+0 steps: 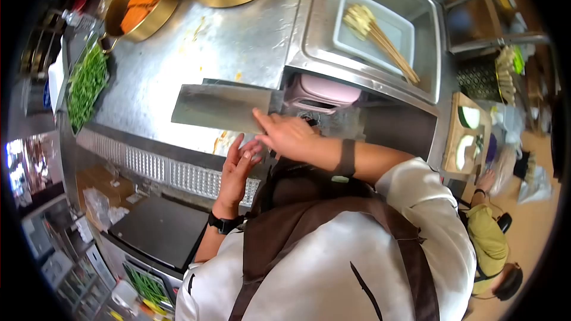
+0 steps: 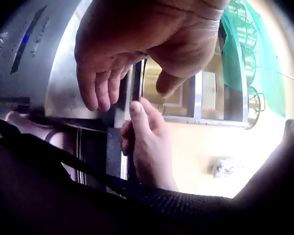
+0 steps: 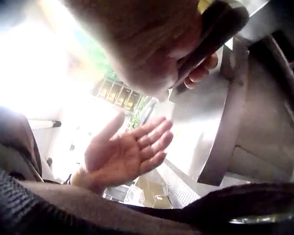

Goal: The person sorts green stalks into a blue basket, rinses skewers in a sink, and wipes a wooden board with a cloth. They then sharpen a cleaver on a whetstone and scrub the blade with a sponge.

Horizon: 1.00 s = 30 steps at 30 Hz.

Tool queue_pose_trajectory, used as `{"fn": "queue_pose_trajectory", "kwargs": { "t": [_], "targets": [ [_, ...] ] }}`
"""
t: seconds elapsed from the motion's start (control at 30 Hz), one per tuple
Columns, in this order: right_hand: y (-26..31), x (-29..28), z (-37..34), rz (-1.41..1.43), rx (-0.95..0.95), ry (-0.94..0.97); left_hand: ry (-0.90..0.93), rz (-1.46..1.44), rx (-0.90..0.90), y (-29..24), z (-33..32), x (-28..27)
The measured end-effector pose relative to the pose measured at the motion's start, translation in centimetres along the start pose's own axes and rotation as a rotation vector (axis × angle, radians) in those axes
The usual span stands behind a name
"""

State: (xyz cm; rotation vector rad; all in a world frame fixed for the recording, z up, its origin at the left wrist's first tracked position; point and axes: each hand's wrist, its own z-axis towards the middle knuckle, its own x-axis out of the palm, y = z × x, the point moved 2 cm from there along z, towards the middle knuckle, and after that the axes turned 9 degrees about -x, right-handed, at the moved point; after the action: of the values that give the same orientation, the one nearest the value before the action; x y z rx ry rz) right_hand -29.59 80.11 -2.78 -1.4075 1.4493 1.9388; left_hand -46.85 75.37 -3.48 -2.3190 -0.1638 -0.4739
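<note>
My right hand [image 1: 291, 134] grips the dark handle [image 3: 215, 39] of a cleaver, its index finger laid along the wide blade [image 1: 214, 107]. In the head view the blade lies flat-side up over the steel counter [image 1: 148, 77] near its front edge. My left hand [image 1: 238, 169] is just below the right one, palm turned up and holding nothing. Its fingers spread loosely close to the right hand. The right wrist view shows the open left palm [image 3: 130, 154] facing the camera. A few light scraps [image 1: 223, 141] lie on the counter beside the blade.
Brass pots [image 1: 232, 0] with orange slabs [image 1: 143, 3] stand at the back left, leafy greens [image 1: 86, 83] at the far left. A sink holds a white tray [image 1: 345, 41] with wooden sticks [image 1: 386, 44]. Right are a pink container [image 1: 324, 90], a cutting board [image 1: 453, 142] and another person [image 1: 491, 238].
</note>
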Motion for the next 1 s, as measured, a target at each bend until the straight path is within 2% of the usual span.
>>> {"fn": "queue_pose_trajectory", "kwargs": {
  "t": [0.07,0.1,0.17,0.23,0.3,0.33,0.4,0.43,0.47,0.5,0.57,0.6,0.67,0.7,0.77,0.8,0.9,1.0],
  "targets": [
    [0.2,0.5,-0.2,0.047,-0.066,-0.055,0.074,-0.123,0.147,-0.6,2.0,1.7],
    [0.3,0.5,-0.3,0.044,-0.068,-0.064,0.077,-0.117,0.153,-0.5,2.8,1.8],
    [0.3,0.1,-0.2,0.070,-0.170,-0.046,-0.018,-0.248,0.104,-0.2,4.7,1.5],
    [-0.2,-0.5,-0.1,0.104,-0.163,-0.018,-0.047,-0.279,0.188,-1.2,4.6,3.1],
    [-1.1,-1.1,-0.1,0.141,-0.364,-0.301,-0.076,-0.279,0.194,-2.3,4.0,4.2],
    [-1.4,-2.9,0.3,0.258,-0.365,-0.204,-0.066,-0.310,0.195,-2.2,4.1,4.0],
    [-3.8,-6.4,1.0,0.273,-0.315,-0.229,-0.126,-0.379,0.281,-3.0,3.7,4.7],
    [-6.6,-5.4,2.2,0.352,-0.335,-0.382,-0.164,-0.394,0.327,-4.0,3.0,5.8],
    [-7.7,-6.6,2.3,0.273,-0.216,-0.500,-0.214,-0.398,0.356,-4.5,2.8,5.9],
    [-9.3,-5.9,2.9,0.115,-0.193,-0.504,-0.222,-0.387,0.384,-4.7,2.3,5.8],
    [-9.4,-6.1,3.9,0.018,-0.250,-0.294,-0.281,-0.371,0.434,-4.9,0.5,5.4],
    [-8.9,-5.7,4.7,0.043,-0.287,-0.288,-0.310,-0.361,0.438,-5.0,-0.1,5.3],
    [-8.0,-3.9,5.5,-0.079,-0.316,-0.043,-0.396,-0.368,0.428,-4.9,-1.2,5.4],
    [-7.6,-3.4,5.8,-0.075,-0.334,-0.037,-0.411,-0.376,0.437,-4.5,-1.7,5.2],
    [-7.0,-2.3,7.2,-0.133,-0.254,0.165,-0.400,-0.436,0.481,-3.7,-2.5,4.8],
    [-6.7,-2.2,7.6,-0.139,-0.291,0.210,-0.447,-0.465,0.501,-3.7,-2.7,5.4],
    [-6.8,1.0,8.3,-0.122,-0.242,0.169,-0.456,-0.461,0.531,-2.8,-3.1,5.2],
    [-7.4,0.9,8.6,-0.085,-0.246,0.134,-0.488,-0.472,0.511,-2.3,-3.2,5.1]
  ]
}}
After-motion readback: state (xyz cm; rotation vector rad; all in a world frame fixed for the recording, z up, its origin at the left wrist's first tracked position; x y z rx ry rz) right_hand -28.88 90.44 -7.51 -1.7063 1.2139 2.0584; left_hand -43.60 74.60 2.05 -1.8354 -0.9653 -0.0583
